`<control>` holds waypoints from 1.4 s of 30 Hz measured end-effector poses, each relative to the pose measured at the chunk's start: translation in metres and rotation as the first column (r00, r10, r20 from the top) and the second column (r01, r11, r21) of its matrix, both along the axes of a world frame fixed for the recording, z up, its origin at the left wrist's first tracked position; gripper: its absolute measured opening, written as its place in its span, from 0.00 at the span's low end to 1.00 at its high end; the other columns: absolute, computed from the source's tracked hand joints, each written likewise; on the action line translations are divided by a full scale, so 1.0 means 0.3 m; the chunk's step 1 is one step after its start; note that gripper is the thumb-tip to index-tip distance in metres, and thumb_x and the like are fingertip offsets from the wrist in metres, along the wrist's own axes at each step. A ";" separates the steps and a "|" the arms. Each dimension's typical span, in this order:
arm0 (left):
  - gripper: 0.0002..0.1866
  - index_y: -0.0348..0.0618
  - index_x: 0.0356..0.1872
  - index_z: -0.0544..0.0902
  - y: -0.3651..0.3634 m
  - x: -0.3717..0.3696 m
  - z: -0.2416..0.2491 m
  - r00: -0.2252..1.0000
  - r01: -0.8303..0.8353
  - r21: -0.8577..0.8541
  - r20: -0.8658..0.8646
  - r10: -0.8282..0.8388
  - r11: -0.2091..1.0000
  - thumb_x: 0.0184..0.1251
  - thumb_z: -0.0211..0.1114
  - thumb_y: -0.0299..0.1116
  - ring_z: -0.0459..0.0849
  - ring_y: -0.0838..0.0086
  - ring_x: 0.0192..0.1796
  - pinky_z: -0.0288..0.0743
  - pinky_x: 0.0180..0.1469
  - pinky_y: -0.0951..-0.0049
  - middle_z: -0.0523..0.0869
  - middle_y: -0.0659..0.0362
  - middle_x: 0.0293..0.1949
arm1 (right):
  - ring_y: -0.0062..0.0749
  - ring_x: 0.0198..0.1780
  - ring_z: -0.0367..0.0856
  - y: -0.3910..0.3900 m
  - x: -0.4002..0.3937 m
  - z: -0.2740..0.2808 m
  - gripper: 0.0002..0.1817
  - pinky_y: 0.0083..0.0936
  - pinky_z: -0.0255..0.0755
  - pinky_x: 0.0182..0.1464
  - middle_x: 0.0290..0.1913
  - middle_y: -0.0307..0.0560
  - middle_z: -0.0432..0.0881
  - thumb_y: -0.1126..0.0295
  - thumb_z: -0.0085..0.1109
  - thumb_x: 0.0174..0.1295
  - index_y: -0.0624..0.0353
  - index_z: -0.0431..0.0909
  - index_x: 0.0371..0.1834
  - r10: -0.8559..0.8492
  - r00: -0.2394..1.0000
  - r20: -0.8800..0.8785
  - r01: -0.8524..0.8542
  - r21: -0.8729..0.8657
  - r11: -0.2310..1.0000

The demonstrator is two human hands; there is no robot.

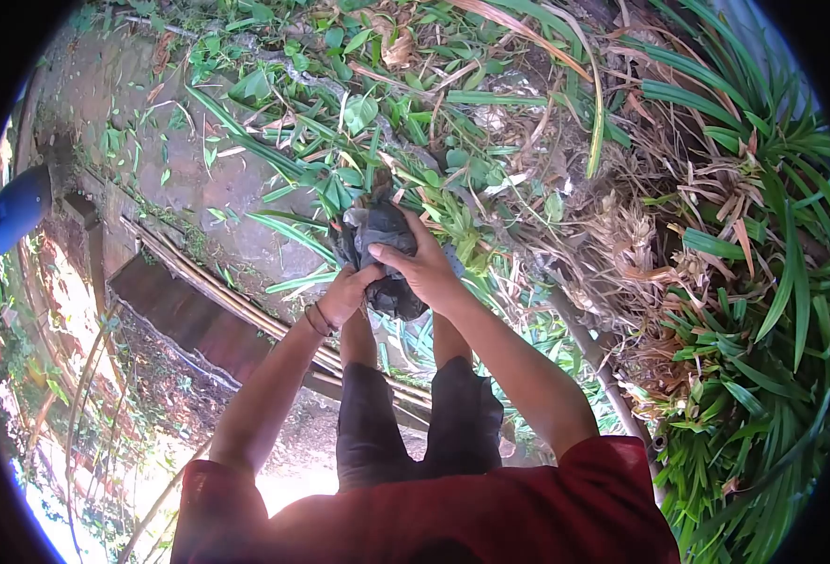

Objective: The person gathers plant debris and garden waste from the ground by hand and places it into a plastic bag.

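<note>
Between my two hands is a dark, crumpled bundle that looks like black plastic around a plant's base, with green leaves rising beyond it. My left hand [347, 293] grips the near left side of the black bundle [382, 228], its thumb pressed on the plastic. On the right side, my right hand [424, 261] is wrapped round the same bundle, thumb across the front. The lower part of the bundle hangs below my hands, above my knees. The fingers behind it are hidden.
Cut leaves and stems [358, 113] lie on the ground ahead. Dry roots and stalks [621, 254] are heaped at the right, beside long-leaved plants [762, 376]. Bamboo poles [208, 282] and a rusty sheet [185, 320] lie at the left, with a blue object [20, 209] beyond.
</note>
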State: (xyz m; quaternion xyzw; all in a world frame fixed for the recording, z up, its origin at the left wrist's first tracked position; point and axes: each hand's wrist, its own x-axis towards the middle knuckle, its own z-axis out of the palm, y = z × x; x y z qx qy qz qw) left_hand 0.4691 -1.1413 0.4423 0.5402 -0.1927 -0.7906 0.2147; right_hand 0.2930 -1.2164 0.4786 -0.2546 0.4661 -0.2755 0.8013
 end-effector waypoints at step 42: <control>0.11 0.29 0.42 0.86 0.321 0.114 -0.172 0.824 -0.566 0.249 0.140 0.548 0.786 0.66 0.62 0.27 0.87 0.75 0.39 0.79 0.44 0.74 0.90 0.58 0.37 | 0.44 0.64 0.70 -0.757 0.039 -0.907 0.17 0.46 0.63 0.63 0.60 0.50 0.78 0.66 0.53 0.66 0.56 0.82 0.55 -0.261 -0.310 -0.914 -0.942 0.259 0.214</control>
